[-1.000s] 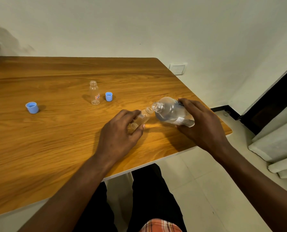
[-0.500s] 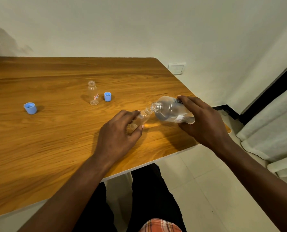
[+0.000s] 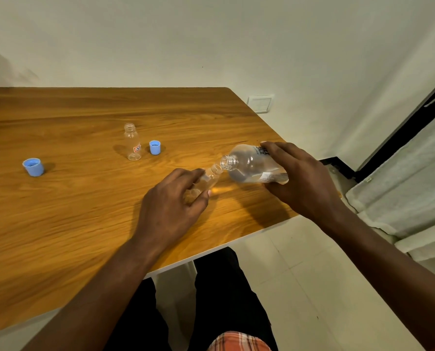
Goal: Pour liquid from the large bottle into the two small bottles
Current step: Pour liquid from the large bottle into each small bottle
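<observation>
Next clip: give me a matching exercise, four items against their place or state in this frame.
1 large bottle
2 held small bottle
3 free small bottle
4 bigger blue cap

A upright, no hand on it
B tilted, gripped by right hand
C alone, far left on table
D slanted, gripped by left hand

Pairs: 1-B, 2-D, 3-A, 4-C

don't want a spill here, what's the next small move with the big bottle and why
Probably tip the large bottle slightly further, slowly. The right hand holds it almost on its side, mouth at the mouth of the small bottle tilted in the left hand. The liquid seems pooled in the belly, short of the neck.
</observation>
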Available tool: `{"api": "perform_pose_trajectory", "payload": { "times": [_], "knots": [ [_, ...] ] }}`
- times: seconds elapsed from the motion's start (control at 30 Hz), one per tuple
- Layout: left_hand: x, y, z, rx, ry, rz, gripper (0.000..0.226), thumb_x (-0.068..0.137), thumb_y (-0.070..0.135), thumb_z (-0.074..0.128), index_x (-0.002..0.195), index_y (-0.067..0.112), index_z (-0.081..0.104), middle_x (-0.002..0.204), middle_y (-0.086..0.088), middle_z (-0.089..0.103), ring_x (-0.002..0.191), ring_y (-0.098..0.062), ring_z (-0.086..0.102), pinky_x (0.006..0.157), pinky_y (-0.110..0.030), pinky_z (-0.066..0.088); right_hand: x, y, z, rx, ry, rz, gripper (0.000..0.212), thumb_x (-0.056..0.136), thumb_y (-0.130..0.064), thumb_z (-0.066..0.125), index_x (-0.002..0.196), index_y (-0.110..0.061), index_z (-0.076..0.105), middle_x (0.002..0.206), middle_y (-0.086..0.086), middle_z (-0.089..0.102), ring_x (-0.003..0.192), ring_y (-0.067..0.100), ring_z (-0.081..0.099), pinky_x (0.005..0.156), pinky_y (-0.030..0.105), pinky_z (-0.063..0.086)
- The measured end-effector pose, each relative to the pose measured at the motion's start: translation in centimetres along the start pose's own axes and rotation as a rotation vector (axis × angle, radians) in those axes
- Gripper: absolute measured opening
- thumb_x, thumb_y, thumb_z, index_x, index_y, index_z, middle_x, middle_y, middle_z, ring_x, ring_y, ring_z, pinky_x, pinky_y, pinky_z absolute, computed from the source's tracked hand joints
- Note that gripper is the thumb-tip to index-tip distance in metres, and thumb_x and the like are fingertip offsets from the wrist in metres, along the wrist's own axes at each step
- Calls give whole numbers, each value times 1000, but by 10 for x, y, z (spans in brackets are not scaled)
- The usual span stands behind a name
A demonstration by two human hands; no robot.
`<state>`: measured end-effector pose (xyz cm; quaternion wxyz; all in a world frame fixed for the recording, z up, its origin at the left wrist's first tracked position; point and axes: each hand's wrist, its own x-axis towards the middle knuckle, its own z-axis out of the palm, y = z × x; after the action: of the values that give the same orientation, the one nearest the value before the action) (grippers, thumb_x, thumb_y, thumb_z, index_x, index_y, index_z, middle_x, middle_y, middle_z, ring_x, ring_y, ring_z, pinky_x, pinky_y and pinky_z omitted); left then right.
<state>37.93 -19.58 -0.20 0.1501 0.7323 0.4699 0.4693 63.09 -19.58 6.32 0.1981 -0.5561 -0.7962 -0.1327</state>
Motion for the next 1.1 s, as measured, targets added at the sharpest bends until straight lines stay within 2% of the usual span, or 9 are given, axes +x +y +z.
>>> {"api": "perform_pose_trajectory", "payload": {
  "times": [0.4, 0.87, 1.1],
  "knots": [
    [0, 1, -1, -6, -7, 5, 41, 80, 39, 62, 119, 24, 63, 102, 14, 62, 85, -2, 59, 65, -37, 55, 1, 0, -2, -19, -3, -13, 73, 76, -24, 79, 140, -18, 46, 135, 6, 56, 113, 27, 58, 79, 42, 58],
    [0, 2, -1, -8, -9, 6, 42, 80, 40, 62, 118, 23, 64, 101, 13, 63, 83, 1, 57, 67, -31, 53, 3, 0, -5, -44, 8, -22, 71, 76, -22, 79, 139, -20, 47, 133, 4, 56, 113, 27, 58, 78, 38, 56],
    [0, 2, -2, -15, -7, 11, 42, 80, 40, 62, 118, 22, 64, 101, 13, 63, 84, 1, 57, 67, -29, 52, 5, 1, -4, -47, -1, -21, 74, 76, -23, 79, 141, -21, 45, 134, 4, 55, 115, 26, 56, 78, 41, 58]
  ]
}}
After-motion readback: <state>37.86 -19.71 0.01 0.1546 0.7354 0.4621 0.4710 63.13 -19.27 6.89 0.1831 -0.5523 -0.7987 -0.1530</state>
